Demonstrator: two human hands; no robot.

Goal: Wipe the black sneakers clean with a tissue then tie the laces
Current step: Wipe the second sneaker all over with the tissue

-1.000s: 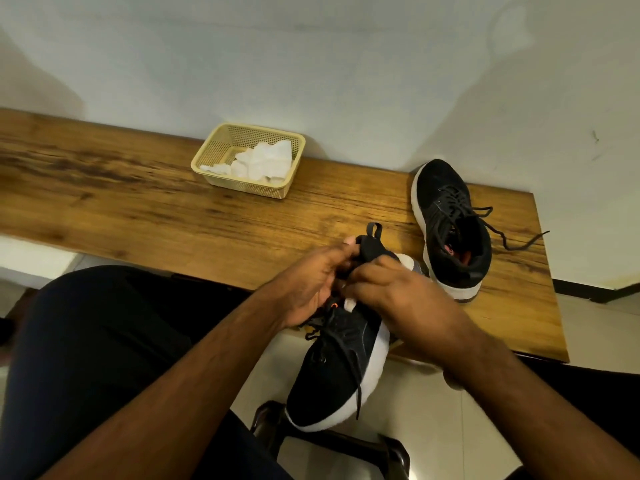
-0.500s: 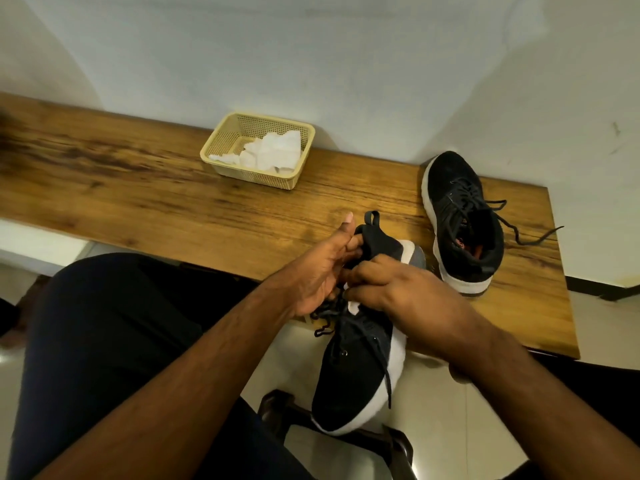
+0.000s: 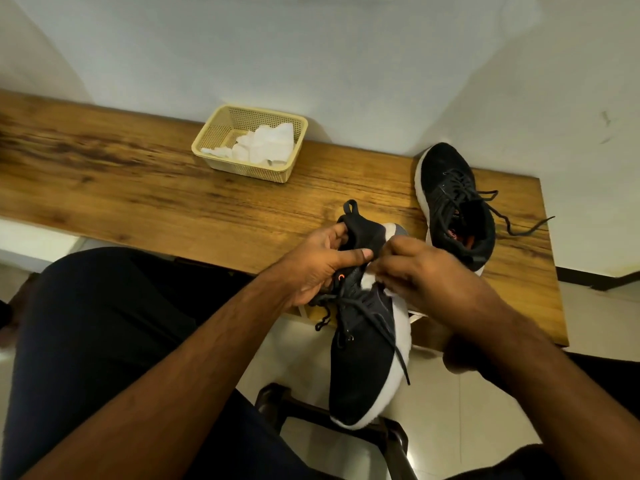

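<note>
**Person wiping a black sneaker over a wooden bench**

The left hand (image 3: 320, 263) grips the heel collar of a black sneaker (image 3: 363, 358), toe pointing toward the person, held off the bench's (image 3: 138, 188) front edge. The right hand (image 3: 420, 275) pinches a white tissue (image 3: 369, 279) against the shoe's side. A second sneaker (image 3: 453, 206) sits on the bench, laces loose. A basket (image 3: 216, 131) of tissues stands near the wall.
</note>
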